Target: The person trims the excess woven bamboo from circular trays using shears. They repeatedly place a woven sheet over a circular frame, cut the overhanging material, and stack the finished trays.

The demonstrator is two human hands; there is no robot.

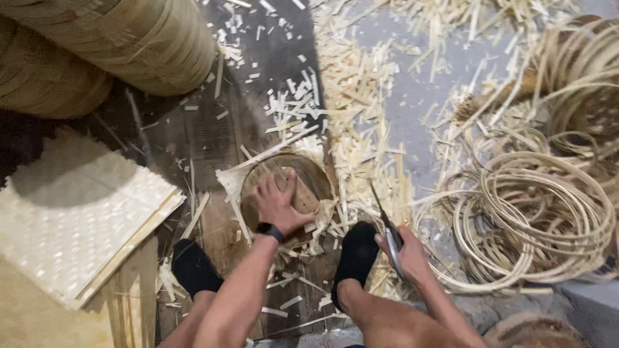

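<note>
My left hand (277, 201) presses down on a small wooden block (302, 193) that lies on a round wooden chopping stump (313, 171); a dark band sits on that wrist. My right hand (405, 252) grips a slim metal blade (382, 212) that points up and away, just right of the stump. Both my feet in black socks (354, 254) rest on the floor in front of the stump, one on each side of my left arm.
Pale bamboo shavings (361, 96) litter the floor around the stump. Coiled bamboo hoops (548, 212) pile up at the right. A stack of woven bamboo mats (71, 212) lies at the left, and big woven baskets (129, 38) fill the top left.
</note>
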